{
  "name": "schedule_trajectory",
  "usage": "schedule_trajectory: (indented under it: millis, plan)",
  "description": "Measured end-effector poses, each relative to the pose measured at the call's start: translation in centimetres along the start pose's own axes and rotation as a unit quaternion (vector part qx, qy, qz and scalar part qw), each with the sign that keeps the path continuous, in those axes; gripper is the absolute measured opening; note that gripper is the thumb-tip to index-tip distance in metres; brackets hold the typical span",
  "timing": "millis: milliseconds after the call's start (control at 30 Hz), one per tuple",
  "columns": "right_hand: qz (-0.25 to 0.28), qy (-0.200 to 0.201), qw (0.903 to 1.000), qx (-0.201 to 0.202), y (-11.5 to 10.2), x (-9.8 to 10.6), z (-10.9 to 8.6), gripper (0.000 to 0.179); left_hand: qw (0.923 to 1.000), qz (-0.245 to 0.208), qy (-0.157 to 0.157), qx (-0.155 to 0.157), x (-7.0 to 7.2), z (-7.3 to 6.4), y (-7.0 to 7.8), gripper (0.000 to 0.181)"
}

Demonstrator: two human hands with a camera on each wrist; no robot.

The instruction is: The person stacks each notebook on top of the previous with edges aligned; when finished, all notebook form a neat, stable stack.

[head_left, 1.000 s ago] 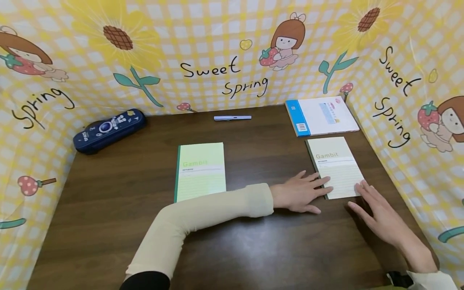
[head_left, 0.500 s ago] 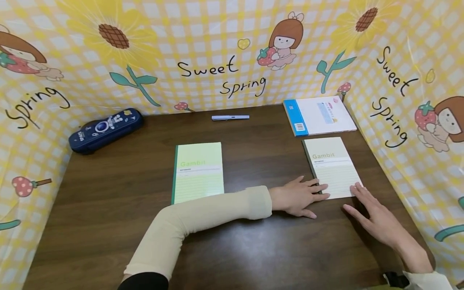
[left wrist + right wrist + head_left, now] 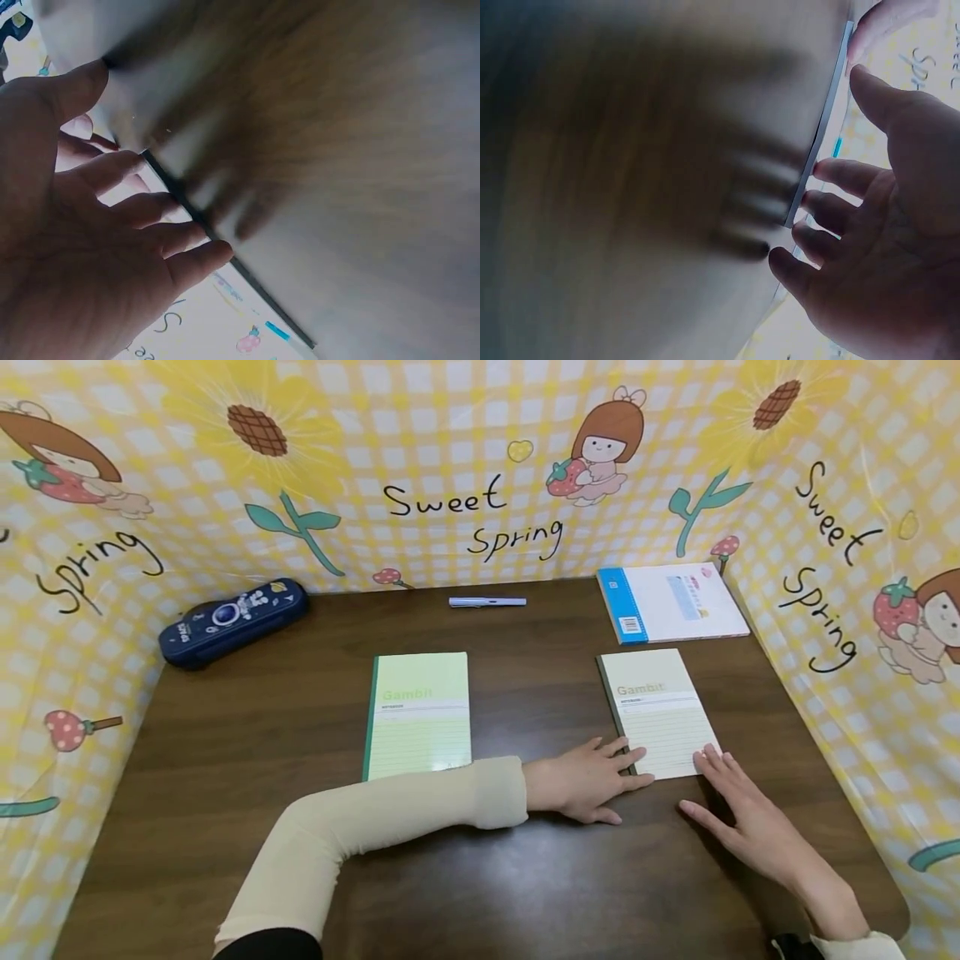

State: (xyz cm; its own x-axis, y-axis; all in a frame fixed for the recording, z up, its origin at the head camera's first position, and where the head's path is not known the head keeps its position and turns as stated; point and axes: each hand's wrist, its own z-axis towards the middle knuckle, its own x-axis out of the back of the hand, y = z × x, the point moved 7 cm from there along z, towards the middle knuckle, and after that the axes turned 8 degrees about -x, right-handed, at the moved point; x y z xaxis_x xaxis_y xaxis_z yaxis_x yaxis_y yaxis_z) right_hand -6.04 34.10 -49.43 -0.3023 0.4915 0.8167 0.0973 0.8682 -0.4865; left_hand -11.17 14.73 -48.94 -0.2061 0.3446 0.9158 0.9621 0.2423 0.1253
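A pale cream "Gambit" notebook (image 3: 652, 693) with a dark spine lies on the table at the right, between my two hands. My left hand (image 3: 581, 781) is spread palm down, its fingertips over the notebook's lower left edge. At the lower right corner, the fingers of my right hand (image 3: 753, 831) touch the cover, thumb held apart. In the left wrist view the straight fingers of the left hand (image 3: 97, 232) meet the dark spine (image 3: 262, 292). The right wrist view has the right hand's (image 3: 892, 232) fingertips along the notebook's opposite edge (image 3: 825, 120).
A green "Gambit" notebook (image 3: 420, 681) lies left of centre, its bottom overlapped by my left sleeve (image 3: 420, 806). A lavender pen (image 3: 487, 602) and a blue-and-white book (image 3: 686, 602) lie along the back. A navy pencil case (image 3: 232, 622) sits back left. Patterned cloth (image 3: 465, 435) walls three sides.
The cream notebook has slid left across the table, with both hands moving along with it. The green notebook, pen, book and pencil case stay in place; the head view has shifted slightly.
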Motion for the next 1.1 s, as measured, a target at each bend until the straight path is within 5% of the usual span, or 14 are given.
schedule_trajectory:
  millis: [600, 900, 1100]
  plan:
    - [-0.042, 0.013, 0.9963, 0.074, -6.8, -3.7, 0.3, 0.080, 0.9972, -0.015, 0.052, 0.053, -2.6, -8.3, -0.2, 0.072]
    - [-0.064, 0.042, 0.9923, 0.097, -7.9, -4.0, 0.4, 0.074, 0.9954, -0.035, 0.072, 0.052, -3.2, -9.4, -0.7, 0.067]
    - [-0.059, 0.092, 0.9867, 0.120, -8.4, -3.3, 0.4, 0.064, 0.9889, -0.067, 0.126, 0.042, -2.6, -9.3, -0.9, 0.058]
